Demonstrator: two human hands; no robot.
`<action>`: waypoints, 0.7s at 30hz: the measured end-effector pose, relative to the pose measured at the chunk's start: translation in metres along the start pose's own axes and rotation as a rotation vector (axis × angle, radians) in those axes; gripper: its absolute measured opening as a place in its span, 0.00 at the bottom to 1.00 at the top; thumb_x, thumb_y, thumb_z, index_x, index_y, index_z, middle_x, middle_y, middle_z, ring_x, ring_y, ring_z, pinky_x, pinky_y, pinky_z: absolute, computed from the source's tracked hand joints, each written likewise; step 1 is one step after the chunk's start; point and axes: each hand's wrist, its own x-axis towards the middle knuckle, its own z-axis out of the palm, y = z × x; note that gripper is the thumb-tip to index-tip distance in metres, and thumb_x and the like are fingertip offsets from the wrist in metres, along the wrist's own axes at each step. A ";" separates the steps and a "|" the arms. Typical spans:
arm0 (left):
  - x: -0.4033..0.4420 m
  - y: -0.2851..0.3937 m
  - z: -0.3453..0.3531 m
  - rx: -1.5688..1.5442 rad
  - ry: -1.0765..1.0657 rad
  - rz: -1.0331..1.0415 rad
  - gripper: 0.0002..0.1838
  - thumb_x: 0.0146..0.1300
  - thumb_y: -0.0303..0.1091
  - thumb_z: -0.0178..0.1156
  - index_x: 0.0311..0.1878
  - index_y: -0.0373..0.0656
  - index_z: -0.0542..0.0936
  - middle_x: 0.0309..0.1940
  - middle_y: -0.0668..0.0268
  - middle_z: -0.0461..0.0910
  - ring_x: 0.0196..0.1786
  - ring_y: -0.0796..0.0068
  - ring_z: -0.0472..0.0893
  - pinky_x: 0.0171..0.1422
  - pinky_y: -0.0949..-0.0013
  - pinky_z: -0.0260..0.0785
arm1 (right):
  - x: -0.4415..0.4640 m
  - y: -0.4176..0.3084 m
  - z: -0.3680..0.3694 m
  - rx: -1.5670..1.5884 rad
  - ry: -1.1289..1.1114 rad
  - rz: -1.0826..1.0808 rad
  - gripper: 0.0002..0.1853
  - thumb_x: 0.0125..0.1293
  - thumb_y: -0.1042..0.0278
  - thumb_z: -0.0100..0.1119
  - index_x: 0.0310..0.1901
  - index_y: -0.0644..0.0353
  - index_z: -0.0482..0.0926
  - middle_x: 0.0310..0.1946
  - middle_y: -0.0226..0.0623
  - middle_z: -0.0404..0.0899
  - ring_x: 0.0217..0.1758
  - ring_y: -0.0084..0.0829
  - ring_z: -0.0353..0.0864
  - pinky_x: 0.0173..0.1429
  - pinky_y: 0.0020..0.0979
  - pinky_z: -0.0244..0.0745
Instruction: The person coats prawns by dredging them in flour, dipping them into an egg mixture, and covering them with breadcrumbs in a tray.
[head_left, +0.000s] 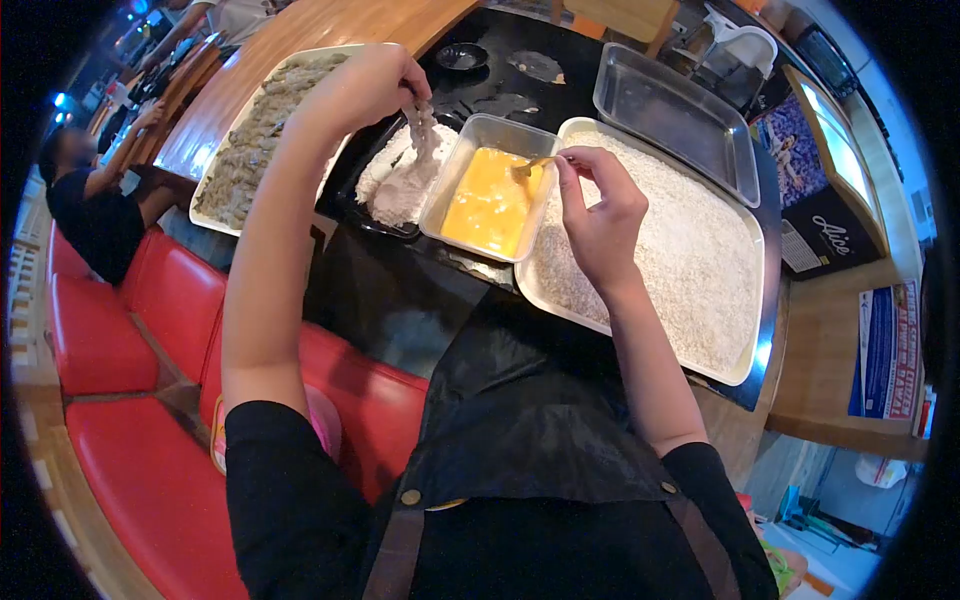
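Observation:
My left hand [365, 88] is closed on a shrimp [424, 128], which hangs over a black tray of white flour [402, 185]. Beside the flour stands a clear plastic container [432, 222] of yellow beaten egg [490, 205]. My right hand [603, 205] pinches the handle of a golden spoon [530, 168] whose lower end is at the egg. Under and beyond that hand lies a wide cream tray [757, 300] full of pale breadcrumbs [670, 250]. At the left, past my left forearm, another tray holds many raw shrimp [255, 150].
An empty metal tray [680, 120] lies at the back right, and a small black dish [462, 57] at the back. Red seats [130, 440] are at the left, where a seated person [90, 200] is visible. A printed box [825, 190] stands at the right.

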 end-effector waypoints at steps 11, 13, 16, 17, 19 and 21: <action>-0.043 -0.011 0.074 -0.082 -0.259 -0.053 0.13 0.49 0.22 0.63 0.39 0.41 0.88 0.32 0.53 0.86 0.34 0.58 0.86 0.48 0.63 0.78 | -0.004 0.004 -0.005 0.047 0.002 0.011 0.05 0.59 0.79 0.64 0.37 0.62 0.80 0.31 0.42 0.81 0.33 0.38 0.83 0.39 0.33 0.77; -0.048 -0.010 0.078 -0.069 -0.238 -0.080 0.11 0.48 0.22 0.64 0.37 0.41 0.88 0.32 0.53 0.86 0.35 0.58 0.86 0.47 0.63 0.78 | -0.005 0.004 -0.004 0.049 0.009 0.009 0.05 0.59 0.79 0.64 0.37 0.62 0.80 0.31 0.42 0.81 0.33 0.38 0.83 0.39 0.33 0.77; -0.044 -0.015 0.074 -0.049 -0.171 -0.056 0.10 0.50 0.22 0.63 0.37 0.40 0.88 0.33 0.53 0.86 0.37 0.58 0.86 0.48 0.63 0.77 | -0.004 0.004 -0.003 0.066 0.004 0.010 0.05 0.60 0.80 0.64 0.37 0.62 0.80 0.31 0.42 0.81 0.34 0.38 0.84 0.39 0.33 0.77; -0.042 -0.018 0.072 -0.041 -0.144 -0.038 0.10 0.51 0.22 0.63 0.37 0.40 0.88 0.33 0.54 0.86 0.37 0.59 0.86 0.49 0.63 0.77 | -0.003 0.003 -0.002 0.073 0.002 0.015 0.05 0.60 0.80 0.64 0.37 0.62 0.79 0.31 0.42 0.81 0.34 0.38 0.84 0.39 0.33 0.78; -0.039 -0.007 0.054 -0.106 0.001 -0.045 0.09 0.54 0.23 0.63 0.39 0.39 0.87 0.34 0.53 0.86 0.38 0.58 0.85 0.48 0.63 0.76 | -0.004 0.001 -0.003 0.083 0.001 0.037 0.05 0.60 0.80 0.64 0.37 0.62 0.79 0.31 0.42 0.81 0.34 0.38 0.84 0.40 0.33 0.78; -0.034 -0.004 0.043 -0.126 0.054 -0.039 0.09 0.55 0.22 0.63 0.40 0.38 0.87 0.35 0.51 0.85 0.38 0.56 0.85 0.48 0.63 0.76 | -0.004 -0.001 -0.005 0.087 0.005 0.064 0.05 0.60 0.80 0.63 0.37 0.62 0.79 0.31 0.42 0.81 0.34 0.38 0.84 0.40 0.33 0.78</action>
